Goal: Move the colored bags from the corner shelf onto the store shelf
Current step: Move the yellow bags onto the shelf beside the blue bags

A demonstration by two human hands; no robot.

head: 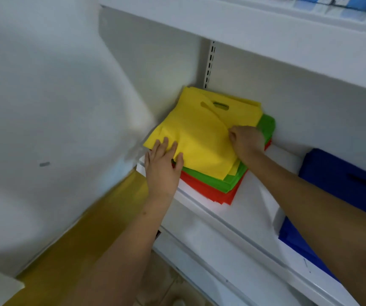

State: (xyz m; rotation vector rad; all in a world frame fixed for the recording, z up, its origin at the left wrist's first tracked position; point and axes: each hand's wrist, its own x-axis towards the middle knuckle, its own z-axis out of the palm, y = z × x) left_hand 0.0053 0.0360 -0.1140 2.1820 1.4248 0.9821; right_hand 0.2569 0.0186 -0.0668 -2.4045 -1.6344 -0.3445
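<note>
Stack: your yellow bags (pixel 202 131) lie on top, green bags (pixel 219 181) under them, red bags (pixel 210 192) at the bottom, all flat on the white shelf (pixel 250 208), pushed into the corner against the wall (pixel 45 96)
Left hand: your left hand (pixel 163 166) lies flat with fingers spread on the near left corner of the yellow bags, gripping nothing
Right hand: your right hand (pixel 247 142) is curled, its fingers pinching the right edge of the top yellow bag
Blue bags: the blue bags (pixel 341 182) sit on the same shelf, well apart to the right, partly behind your right forearm
Upper shelf: blue boxes (pixel 360 2) line its edge
</note>
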